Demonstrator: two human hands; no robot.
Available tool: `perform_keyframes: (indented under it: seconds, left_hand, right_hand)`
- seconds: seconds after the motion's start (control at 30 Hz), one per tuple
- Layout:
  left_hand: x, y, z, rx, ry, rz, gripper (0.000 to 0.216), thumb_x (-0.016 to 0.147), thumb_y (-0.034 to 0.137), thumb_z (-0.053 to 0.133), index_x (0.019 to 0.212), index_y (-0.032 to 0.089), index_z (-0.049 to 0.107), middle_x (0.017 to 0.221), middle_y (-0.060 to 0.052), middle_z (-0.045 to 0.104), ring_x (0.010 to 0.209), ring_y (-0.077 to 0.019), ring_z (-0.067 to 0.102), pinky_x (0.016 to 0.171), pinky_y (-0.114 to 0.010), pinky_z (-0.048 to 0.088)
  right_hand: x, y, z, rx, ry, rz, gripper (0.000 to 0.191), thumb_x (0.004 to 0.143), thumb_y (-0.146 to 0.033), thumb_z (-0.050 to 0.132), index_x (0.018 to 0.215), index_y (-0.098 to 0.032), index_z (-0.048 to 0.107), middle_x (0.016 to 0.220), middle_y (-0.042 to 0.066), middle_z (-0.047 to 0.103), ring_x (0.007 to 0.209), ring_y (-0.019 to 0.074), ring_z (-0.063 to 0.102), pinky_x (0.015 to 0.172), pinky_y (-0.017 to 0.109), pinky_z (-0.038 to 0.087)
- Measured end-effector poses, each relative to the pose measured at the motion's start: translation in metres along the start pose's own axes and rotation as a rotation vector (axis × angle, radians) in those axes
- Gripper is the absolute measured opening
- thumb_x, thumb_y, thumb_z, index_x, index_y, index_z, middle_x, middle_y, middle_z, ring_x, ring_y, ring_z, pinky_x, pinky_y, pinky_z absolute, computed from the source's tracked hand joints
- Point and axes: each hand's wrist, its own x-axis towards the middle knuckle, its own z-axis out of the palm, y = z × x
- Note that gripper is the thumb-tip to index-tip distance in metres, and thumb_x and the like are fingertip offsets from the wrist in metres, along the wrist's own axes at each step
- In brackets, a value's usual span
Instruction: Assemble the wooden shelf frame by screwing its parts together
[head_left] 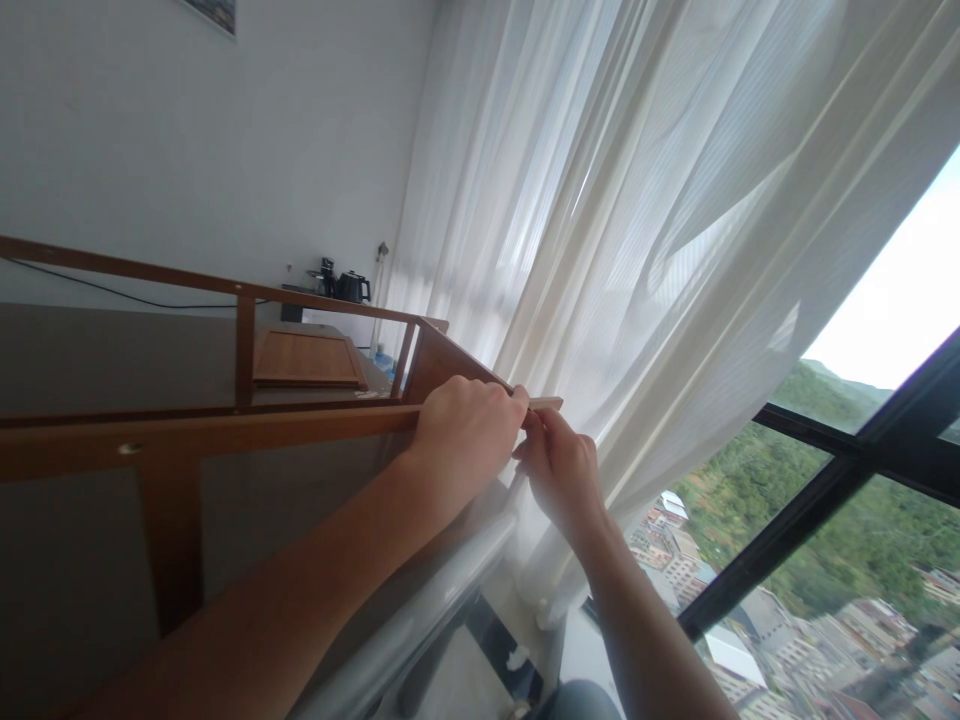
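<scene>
A brown wooden frame (pixel 315 425) with long rails and upright posts runs in from the left and ends near the middle of the view. My left hand (pixel 469 430) lies over its front rail close to the corner, with the fingers curled round the wood. Right beside it, my right hand (pixel 559 462) is closed in a pinch at the frame's corner, below the protruding rail end (pixel 551 403). The fingertips of both hands nearly meet. Whatever small thing may be between my right fingers is hidden.
White curtains (pixel 570 200) hang just beyond the corner. At the right is a dark-framed window (pixel 855 465). A loose wooden panel (pixel 307 358) lies inside the frame, with a black kettle (pixel 352 287) behind. A pale metal tube (pixel 420 610) slants below my arms.
</scene>
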Motion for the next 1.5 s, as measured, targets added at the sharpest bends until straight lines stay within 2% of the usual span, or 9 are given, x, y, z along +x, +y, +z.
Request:
perform_keyframes:
  seconds: [0.17,0.33,0.57,0.7,0.97,1.07,1.3,1.5]
  left_hand:
    - [0.001,0.001,-0.001,-0.021,-0.012,-0.018,0.032,0.097,0.012,0.044,0.115,0.019,0.069,0.072,-0.011,0.071,0.079,-0.0312,0.076,0.067,-0.032,0.046]
    - [0.001,0.000,0.000,-0.037,-0.026,-0.030,0.033,0.096,0.012,0.045,0.118,0.020,0.068,0.075,-0.011,0.073,0.082,-0.0302,0.076,0.070,-0.032,0.047]
    - [0.000,0.002,-0.004,0.044,-0.022,-0.016,0.035,0.102,0.024,0.042,0.124,0.019,0.068,0.073,-0.011,0.072,0.075,-0.0315,0.076,0.062,-0.032,0.045]
    - [-0.001,0.003,-0.004,0.097,-0.010,-0.028,0.035,0.104,0.028,0.041,0.127,0.023,0.068,0.070,-0.009,0.071,0.069,-0.0305,0.075,0.058,-0.031,0.042]
    - [0.001,0.004,0.004,0.220,0.017,-0.039,0.039,0.107,0.035,0.033,0.124,0.026,0.067,0.070,-0.006,0.069,0.062,-0.0266,0.071,0.053,-0.028,0.036]
    - [0.001,0.009,0.003,0.255,-0.004,-0.059,0.039,0.107,0.037,0.032,0.116,0.025,0.068,0.075,-0.007,0.071,0.063,-0.0269,0.071,0.053,-0.029,0.036]
    - [0.002,0.018,0.000,0.334,-0.043,-0.087,0.047,0.108,0.042,0.030,0.143,0.030,0.060,0.086,-0.009,0.076,0.076,-0.0268,0.074,0.058,-0.030,0.039]
    - [0.003,0.017,0.006,0.363,-0.010,-0.113,0.047,0.106,0.048,0.034,0.141,0.032,0.062,0.087,-0.008,0.076,0.074,-0.0291,0.074,0.058,-0.031,0.040]
  right_hand:
    - [-0.004,-0.001,-0.002,-0.003,0.053,-0.027,0.032,0.108,-0.040,0.041,0.089,-0.024,0.061,0.067,-0.003,0.075,0.058,0.0156,0.074,0.061,0.025,0.051]
    - [-0.017,-0.002,0.000,0.165,-0.007,0.054,0.035,0.108,-0.046,0.043,0.089,-0.024,0.062,0.063,-0.004,0.073,0.050,0.0133,0.070,0.053,0.022,0.050]
    - [-0.034,0.011,0.007,0.252,-0.047,0.150,0.040,0.105,-0.052,0.048,0.086,-0.022,0.067,0.058,-0.002,0.070,0.047,0.0141,0.067,0.052,0.023,0.051]
    - [-0.042,0.021,0.012,0.353,-0.061,0.207,0.040,0.104,-0.053,0.049,0.086,-0.022,0.066,0.063,0.000,0.072,0.050,0.0144,0.067,0.051,0.024,0.052]
    - [-0.061,0.028,0.020,0.480,-0.084,0.290,0.039,0.104,-0.046,0.049,0.077,-0.023,0.064,0.055,-0.002,0.066,0.047,0.0137,0.066,0.050,0.022,0.051]
    - [-0.063,0.031,0.019,0.540,-0.070,0.316,0.038,0.103,-0.048,0.051,0.078,-0.023,0.065,0.051,-0.003,0.062,0.045,0.0141,0.064,0.049,0.023,0.051]
    - [-0.057,0.036,0.019,0.762,0.058,0.303,0.032,0.099,-0.048,0.061,0.086,-0.021,0.072,0.061,0.000,0.070,0.050,0.0165,0.068,0.049,0.025,0.052]
    - [-0.045,0.034,0.013,0.677,0.111,0.176,0.025,0.103,-0.037,0.057,0.094,-0.021,0.074,0.070,0.002,0.074,0.065,0.0174,0.073,0.063,0.027,0.055]
